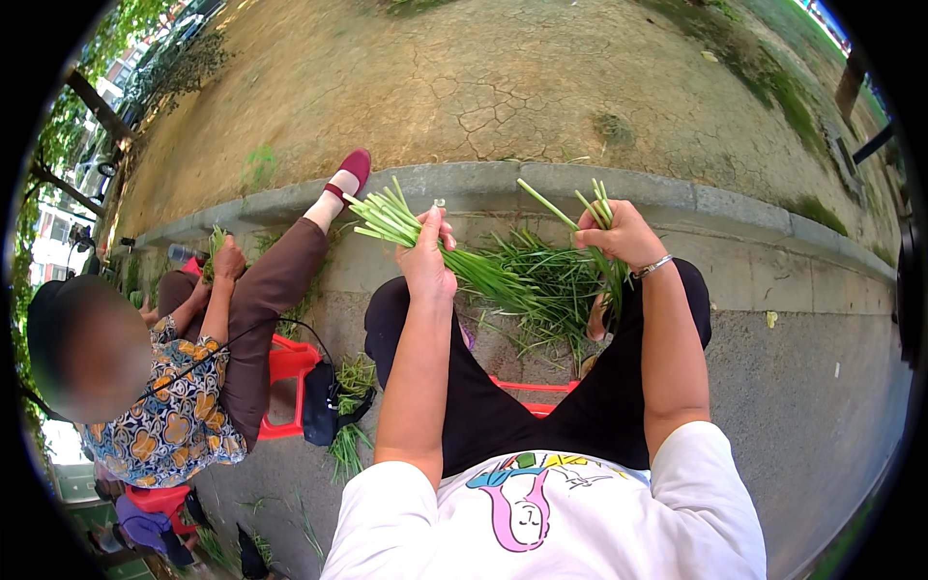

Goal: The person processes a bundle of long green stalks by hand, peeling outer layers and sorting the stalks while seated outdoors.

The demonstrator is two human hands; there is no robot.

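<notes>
Two bunches of green stalks are in our hands, and a bigger loose heap of greens (pixel 541 290) lies on the pavement (pixel 812 387) between our knees, at about 12 o'clock from our lap. Judging by that heap, most of the sorting looks undone: only what we hold is gathered, the rest is scattered.

Largest first: the left bunch (pixel 387 217) is thick, cut ends fanning toward 10 o'clock, leafy ends trailing to 4 o'clock into the heap. Our left hand (pixel 427 261) is wrapped round its middle, fingers (pixel 425 230) closed tight on the stalks, thumb up on top.

The right bunch (pixel 592 208) is thinner, a few stalks, tips pointing to 11 o'clock, tails hanging down past our wrist. Our right hand (pixel 623 237) has its fingers (pixel 592 232) curled shut around it; a bracelet (pixel 653 266) sits on that wrist.

Both bunches are apart from each other, heap below and between.

At 9 o'clock another person on a red stool (pixel 288 372) also holds greens (pixel 217 242). Small loose stalks (pixel 350 425) lie by the stool.
</notes>
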